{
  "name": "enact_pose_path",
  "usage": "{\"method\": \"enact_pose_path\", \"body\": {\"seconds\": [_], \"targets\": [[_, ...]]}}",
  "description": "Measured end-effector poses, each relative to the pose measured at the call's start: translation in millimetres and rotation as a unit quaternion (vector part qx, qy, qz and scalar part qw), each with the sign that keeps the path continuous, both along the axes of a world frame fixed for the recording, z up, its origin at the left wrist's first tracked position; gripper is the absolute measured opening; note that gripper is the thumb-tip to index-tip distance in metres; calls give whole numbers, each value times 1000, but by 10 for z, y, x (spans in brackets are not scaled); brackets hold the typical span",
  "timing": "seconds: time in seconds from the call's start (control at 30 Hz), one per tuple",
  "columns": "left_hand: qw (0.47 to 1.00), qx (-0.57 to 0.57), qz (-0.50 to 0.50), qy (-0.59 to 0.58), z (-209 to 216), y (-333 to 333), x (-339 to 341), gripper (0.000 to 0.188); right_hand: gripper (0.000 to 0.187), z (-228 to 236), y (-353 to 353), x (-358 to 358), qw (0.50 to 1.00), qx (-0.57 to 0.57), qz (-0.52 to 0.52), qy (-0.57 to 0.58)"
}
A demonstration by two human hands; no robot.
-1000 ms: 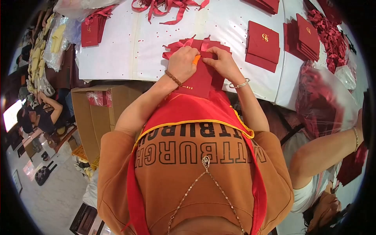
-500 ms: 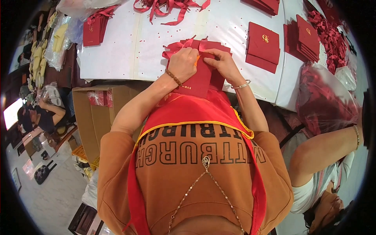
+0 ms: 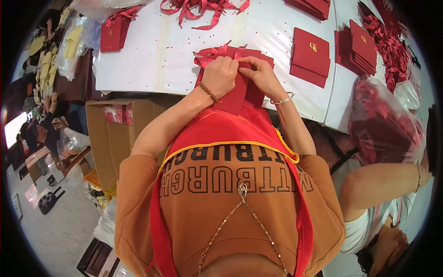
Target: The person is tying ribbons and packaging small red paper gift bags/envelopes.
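Note:
At the near edge of the white table, both hands work at the top of a dark red paper pouch (image 3: 233, 98), which slants down against my red apron. My left hand (image 3: 220, 76) is closed in a fist over the pouch; what its fingers hold is hidden. Thumb and forefinger of my right hand (image 3: 264, 77) pinch beside it, at a red ribbon (image 3: 237, 54) between the hands. Another loop of red ribbon (image 3: 210, 56) sticks out to the left of the fist. More dark red pouches (image 3: 262, 56) lie under and behind the hands.
Stacked red pouches (image 3: 310, 55) lie to the right, with others (image 3: 362, 48) beyond them. Loose red ribbons (image 3: 203, 9) sit at the far side. A clear bag of red items (image 3: 383, 120) bulges at the right edge. An open cardboard box (image 3: 108, 143) stands below left; a person's arm (image 3: 387, 184) is at right.
My left fist has turned and shifted slightly right, closer to the right hand. An orange thing that showed by its thumb is now hidden. The right hand has barely moved.

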State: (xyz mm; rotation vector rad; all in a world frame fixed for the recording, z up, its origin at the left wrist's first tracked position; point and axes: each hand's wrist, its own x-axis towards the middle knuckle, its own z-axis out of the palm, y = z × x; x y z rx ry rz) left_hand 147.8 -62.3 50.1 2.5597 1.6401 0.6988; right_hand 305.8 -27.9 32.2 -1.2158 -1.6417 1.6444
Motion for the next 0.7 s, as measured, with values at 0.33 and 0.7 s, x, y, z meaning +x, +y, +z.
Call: {"method": "enact_pose_path", "body": {"seconds": [0.33, 0.7], "targets": [[991, -61, 86, -84, -3, -1, -23, 7, 33, 36, -50, -62, 1000, -1, -29, 12], [981, -93, 54, -163, -111, -70, -144, 21, 32, 107, -90, -106, 998, 10, -21, -63]]}}
